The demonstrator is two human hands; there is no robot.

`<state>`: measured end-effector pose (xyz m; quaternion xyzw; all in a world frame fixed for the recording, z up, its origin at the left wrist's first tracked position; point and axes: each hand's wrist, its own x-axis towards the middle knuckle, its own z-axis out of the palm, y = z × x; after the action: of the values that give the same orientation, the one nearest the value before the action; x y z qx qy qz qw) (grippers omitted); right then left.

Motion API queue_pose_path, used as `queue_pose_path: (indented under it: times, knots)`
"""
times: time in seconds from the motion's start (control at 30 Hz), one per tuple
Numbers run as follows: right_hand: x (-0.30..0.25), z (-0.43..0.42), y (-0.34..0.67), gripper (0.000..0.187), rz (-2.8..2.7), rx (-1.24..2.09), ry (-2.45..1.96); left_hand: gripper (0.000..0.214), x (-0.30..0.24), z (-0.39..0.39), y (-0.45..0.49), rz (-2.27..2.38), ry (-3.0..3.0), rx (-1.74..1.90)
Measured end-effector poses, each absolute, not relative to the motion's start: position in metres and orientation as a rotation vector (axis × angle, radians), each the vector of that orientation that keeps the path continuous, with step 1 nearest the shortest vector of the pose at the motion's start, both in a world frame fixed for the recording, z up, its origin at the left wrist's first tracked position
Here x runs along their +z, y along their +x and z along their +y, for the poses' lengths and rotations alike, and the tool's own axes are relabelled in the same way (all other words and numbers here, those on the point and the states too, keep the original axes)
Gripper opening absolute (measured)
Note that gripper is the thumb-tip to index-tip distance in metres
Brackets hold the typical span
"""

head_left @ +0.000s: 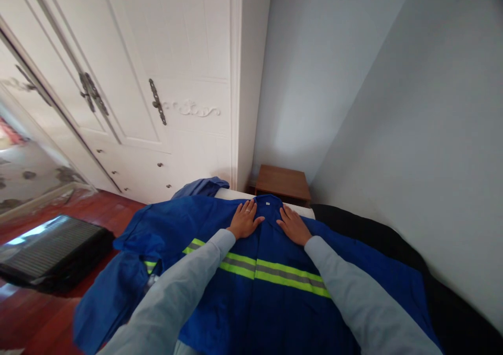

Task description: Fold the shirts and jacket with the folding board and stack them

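Note:
A blue work jacket with a yellow and grey reflective band lies spread on a bed, its collar at the far end. My left hand lies flat on the cloth just left of the collar, fingers stretched out. Just right of the collar, my right hand rests flat in the same way. Both arms wear pale grey sleeves. One jacket sleeve hangs off the bed's left side.
A white wardrobe with metal handles stands ahead on the left. A small brown bedside table sits in the corner. A black flat case lies on the red wooden floor. A grey wall runs along the right, with dark bedding below it.

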<state>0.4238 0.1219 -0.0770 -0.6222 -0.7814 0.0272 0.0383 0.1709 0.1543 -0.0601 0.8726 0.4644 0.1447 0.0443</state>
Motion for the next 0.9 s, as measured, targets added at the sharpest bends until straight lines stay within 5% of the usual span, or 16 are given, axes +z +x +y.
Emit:
queue_pose_path:
  times: [0.33, 0.9]
  knots:
    - [-0.043, 0.137, 0.427, 0.077, -2.441, 0.037, -1.794, 0.065, -0.043, 0.178, 0.179, 1.315, 2.702, 0.532]
    - [-0.068, 0.161, 0.416, 0.077, -2.357, 0.094, -1.918, 0.073, -0.051, 0.181, 0.196, 1.526, 2.574, 0.453]
